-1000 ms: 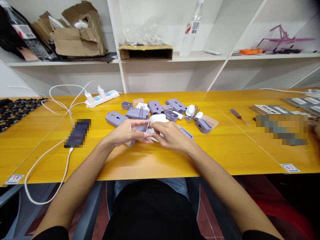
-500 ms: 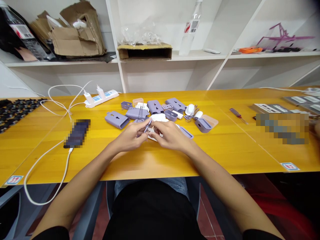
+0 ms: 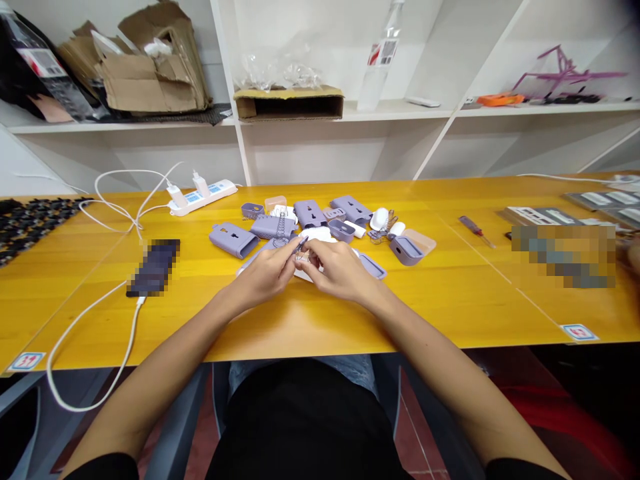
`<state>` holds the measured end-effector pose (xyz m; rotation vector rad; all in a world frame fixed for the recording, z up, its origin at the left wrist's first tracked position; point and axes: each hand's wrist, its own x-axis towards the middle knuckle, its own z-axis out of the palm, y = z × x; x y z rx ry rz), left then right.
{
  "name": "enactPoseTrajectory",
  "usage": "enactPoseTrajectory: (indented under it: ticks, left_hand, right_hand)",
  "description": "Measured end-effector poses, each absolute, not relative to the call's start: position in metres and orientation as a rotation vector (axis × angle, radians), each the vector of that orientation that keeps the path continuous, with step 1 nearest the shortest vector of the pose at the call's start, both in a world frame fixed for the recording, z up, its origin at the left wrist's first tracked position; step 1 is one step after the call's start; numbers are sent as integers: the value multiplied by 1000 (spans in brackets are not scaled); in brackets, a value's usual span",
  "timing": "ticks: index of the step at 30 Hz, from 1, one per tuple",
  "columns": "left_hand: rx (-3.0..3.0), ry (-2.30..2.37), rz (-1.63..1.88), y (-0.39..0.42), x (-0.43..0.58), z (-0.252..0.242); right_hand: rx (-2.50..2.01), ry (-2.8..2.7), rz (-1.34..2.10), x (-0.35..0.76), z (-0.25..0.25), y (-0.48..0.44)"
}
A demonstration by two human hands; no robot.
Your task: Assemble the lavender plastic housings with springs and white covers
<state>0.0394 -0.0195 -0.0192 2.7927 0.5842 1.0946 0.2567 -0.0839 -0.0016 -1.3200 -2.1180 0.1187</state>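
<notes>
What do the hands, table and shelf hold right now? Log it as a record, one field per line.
Left hand: pinches a small part, mostly hidden by fingers
Right hand: fingertips meet the left's; grip unclear
Beyond hands: purple housings, white piece, coil spring, more pieces
Further left: power strip, two plugs in it; blurred dark device on a white cable
Further right: screwdriver
Shelf: torn cardboard box, upright clear bottle

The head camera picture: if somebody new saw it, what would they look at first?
Probably the left hand and right hand, meeting at a small part, mostly hidden by fingers, in the middle. Next might come the jumble of purple cases and other pieces around and behind them on the yellow table. The spiky pinkish-purple frame on the upper-right shelf could catch the eye too.
</notes>
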Motion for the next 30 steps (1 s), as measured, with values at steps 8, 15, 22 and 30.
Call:
enactPoseTrajectory:
  ticks: [8,15,22,30]
  left_hand:
    - [2734,576,1299,-21,42,-18]
    - [2740,654,1314,-21,43,-20]
    - [2773,675,1392,-23,46,-21]
    - [2764,743,1381,-30,48,-16]
  right_hand:
    - [-1310,-2083,102,255,-5,-82]
    - [-1305,-2079,78,251,-11,-81]
    - [-1265,-2064,87,251,-15,-79]
    - [-1140,-1983,225,248,-13,-78]
